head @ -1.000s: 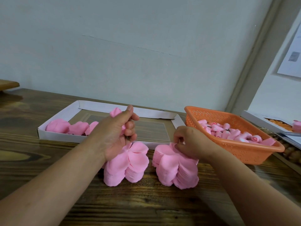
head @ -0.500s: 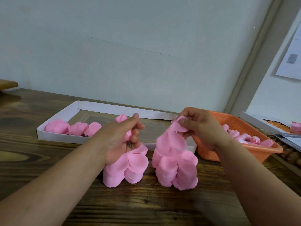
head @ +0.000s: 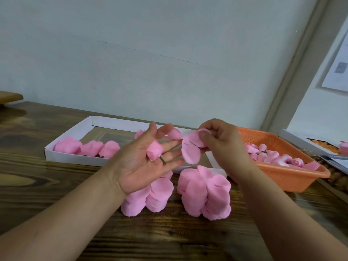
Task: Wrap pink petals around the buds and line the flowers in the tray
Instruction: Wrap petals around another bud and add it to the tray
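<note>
My left hand (head: 145, 162) is turned palm up with straight fingers, and a pink bud (head: 154, 152) with a short green stem lies across them. My right hand (head: 220, 146) pinches a pink petal sheet (head: 191, 149) just right of the left fingertips. Two stacks of pink petals sit on the table below: one (head: 148, 196) partly under my left hand, the other (head: 205, 193) under my right wrist. The white tray (head: 56, 153) behind holds three finished pink flowers (head: 88, 148) lined at its left end.
An orange plastic basket (head: 293, 178) with several pink buds stands at the right. Beyond it lies a white box (head: 305, 140) with orange pieces. The wall rises right behind the tray. Bare dark wooden table (head: 56, 185) spreads to the left and front.
My left hand has opened and turned palm up, baring the bud it was gripping. My right hand has lifted a petal sheet off the right stack and brought it left to the bud.
</note>
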Available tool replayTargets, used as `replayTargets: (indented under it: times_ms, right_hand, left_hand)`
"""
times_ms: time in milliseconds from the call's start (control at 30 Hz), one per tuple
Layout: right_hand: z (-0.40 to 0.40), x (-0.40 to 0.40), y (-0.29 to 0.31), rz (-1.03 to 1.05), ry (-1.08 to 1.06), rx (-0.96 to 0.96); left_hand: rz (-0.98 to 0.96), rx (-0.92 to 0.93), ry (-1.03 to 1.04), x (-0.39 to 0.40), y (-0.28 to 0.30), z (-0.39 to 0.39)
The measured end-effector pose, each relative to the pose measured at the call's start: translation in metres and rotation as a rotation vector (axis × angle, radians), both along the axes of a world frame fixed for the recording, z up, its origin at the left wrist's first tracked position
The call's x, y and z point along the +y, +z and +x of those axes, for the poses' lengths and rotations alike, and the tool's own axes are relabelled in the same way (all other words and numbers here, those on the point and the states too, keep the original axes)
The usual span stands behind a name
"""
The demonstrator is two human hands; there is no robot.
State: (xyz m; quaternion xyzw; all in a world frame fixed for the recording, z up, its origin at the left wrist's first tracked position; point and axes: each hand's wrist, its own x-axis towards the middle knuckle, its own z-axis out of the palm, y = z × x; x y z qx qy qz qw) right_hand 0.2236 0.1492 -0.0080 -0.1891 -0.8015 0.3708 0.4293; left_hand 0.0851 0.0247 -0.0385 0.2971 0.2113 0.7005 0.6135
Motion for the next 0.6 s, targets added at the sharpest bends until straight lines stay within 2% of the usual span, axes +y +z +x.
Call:
replayTargets:
  times_ms: [167, 333, 433, 600]
  right_hand:
    - [0.002, 0.0, -0.004, 0.27, -0.049, -0.125]
    - [0.001, -0.011, -0.006, 0.34, -0.139, -0.003]
    - [-0.003, -0.023, -0.012, 0.261, -0.167, -0.015]
    - [-0.014, -0.042, -0.02, 0.01, -0.14, 0.023]
  left_hand:
    - [0.007, 0.019, 0.021, -0.001, -0.001, 0.002]
    - [0.047, 0.008, 0.085, 0.0, -0.002, 0.004]
    - [0.068, -0.006, 0.129, 0.0, 0.0, 0.006]
    - [0.068, -0.052, 0.141, 0.0, -0.001, 0.011]
